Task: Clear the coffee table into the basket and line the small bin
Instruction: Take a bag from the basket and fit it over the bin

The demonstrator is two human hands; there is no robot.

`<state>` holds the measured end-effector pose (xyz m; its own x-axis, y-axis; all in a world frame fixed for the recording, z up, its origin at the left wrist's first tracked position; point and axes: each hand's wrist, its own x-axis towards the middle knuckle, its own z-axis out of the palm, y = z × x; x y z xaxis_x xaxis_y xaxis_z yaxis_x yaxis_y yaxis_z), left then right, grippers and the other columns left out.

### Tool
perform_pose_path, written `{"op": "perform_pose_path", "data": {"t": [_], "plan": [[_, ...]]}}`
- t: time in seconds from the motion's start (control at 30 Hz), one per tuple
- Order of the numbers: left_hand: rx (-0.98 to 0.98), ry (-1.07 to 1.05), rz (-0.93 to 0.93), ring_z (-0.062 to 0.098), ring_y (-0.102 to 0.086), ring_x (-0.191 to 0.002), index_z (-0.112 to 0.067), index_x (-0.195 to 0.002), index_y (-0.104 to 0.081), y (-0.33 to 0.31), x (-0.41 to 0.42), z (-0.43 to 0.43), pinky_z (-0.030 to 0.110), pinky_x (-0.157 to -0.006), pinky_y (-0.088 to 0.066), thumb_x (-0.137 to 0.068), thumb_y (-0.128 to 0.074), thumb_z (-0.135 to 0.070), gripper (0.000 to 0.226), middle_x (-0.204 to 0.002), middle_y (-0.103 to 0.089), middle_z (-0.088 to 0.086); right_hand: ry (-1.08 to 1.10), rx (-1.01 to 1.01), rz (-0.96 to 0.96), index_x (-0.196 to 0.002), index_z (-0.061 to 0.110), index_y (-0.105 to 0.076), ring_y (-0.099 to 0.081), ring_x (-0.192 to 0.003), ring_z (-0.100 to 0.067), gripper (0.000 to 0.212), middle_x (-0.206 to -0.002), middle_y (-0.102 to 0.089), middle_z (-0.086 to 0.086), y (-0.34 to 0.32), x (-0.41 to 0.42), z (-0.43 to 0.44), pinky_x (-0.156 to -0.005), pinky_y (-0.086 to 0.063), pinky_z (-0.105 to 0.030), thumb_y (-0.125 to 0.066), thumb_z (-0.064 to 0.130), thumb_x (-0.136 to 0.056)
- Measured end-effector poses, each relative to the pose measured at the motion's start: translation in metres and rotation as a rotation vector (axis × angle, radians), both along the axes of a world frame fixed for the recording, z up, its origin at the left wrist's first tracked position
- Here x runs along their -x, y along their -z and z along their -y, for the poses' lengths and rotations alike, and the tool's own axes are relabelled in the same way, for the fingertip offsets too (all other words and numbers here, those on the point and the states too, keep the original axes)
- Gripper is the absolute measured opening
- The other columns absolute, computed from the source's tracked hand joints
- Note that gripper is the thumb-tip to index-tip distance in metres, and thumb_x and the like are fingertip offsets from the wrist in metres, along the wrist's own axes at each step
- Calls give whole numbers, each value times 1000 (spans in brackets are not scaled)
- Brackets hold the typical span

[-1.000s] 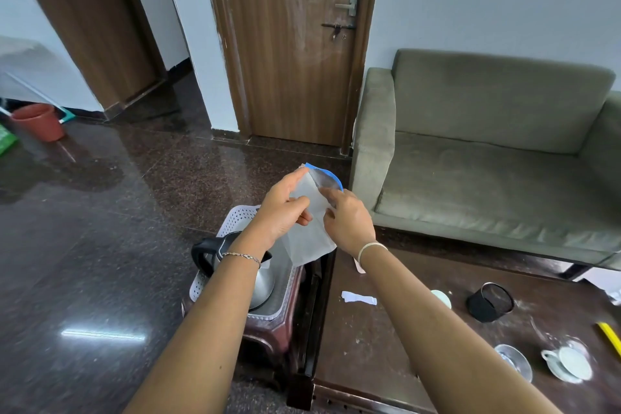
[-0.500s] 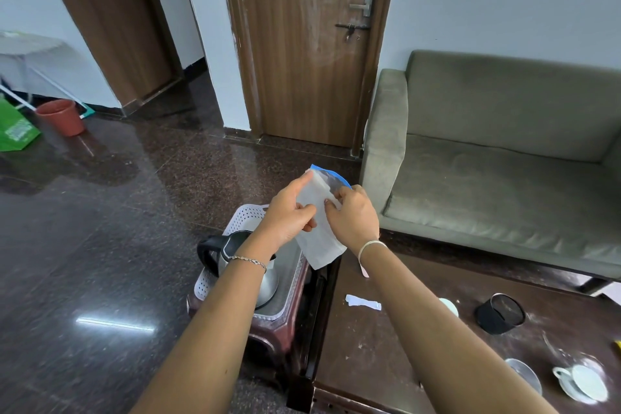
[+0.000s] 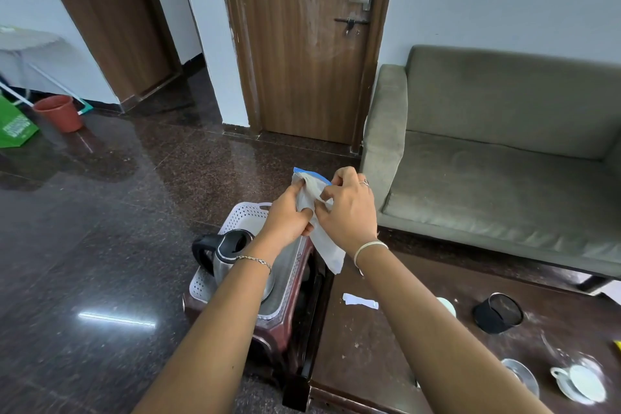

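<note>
Since a second ago the left hand [image 3: 285,222] and right hand [image 3: 349,212] have closed together, bunching the white liner bag [image 3: 327,245]. Their fingers [image 3: 331,193] clamp its top between them. Its tail hangs toward 5 o'clock, by the worktop [image 3: 386,339] edge.

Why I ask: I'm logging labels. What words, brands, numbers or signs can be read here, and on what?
Green bag: white print, too blurred to read.
White plastic bag: no print visible.
Kettle: no label visible.
Nothing else shows readable text.
</note>
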<state>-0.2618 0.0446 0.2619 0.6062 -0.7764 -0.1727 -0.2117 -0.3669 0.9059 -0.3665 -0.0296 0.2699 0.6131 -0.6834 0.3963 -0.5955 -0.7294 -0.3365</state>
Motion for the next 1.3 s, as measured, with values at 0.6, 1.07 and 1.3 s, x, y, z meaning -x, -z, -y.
{"op": "perform_pose_path", "data": {"t": [0.6, 1.07, 1.3], "plan": [[-132, 2, 116, 14, -66, -56, -32, -145, -35, 37, -23, -5, 22, -55, -57, -78, -48, 1, 76, -84, -64, -4, -73, -241, 312, -95, 11, -37, -41, -46, -15, 8, -57, -43, 4, 4, 1, 14, -42, -22, -29, -42, 16, -98], [-46, 21, 148, 9, -61, -76, -29, -147, -33, 36, -42, 15, 11, -47, -48, -88, -56, -5, 69, -146, -43, -2, 28, -1356, 812, -111, 5, -62, -68, -98, -32, 23, -110, -70, -16, 25, 40, 73, -88, -55, -50, -67, 12, -89], [-89, -8, 241, 8, -62, -71, -29, -143, -41, 32, -53, 22, 13, -49, -49, -82, -53, 0, 68, -124, -60, 4, -30, -1556, 732, -113, 5, -63, -69, -97, -31, 32, -110, -71, -15, 35, 42, 78, -84, -56, -48, -71, 7, -83]]}}
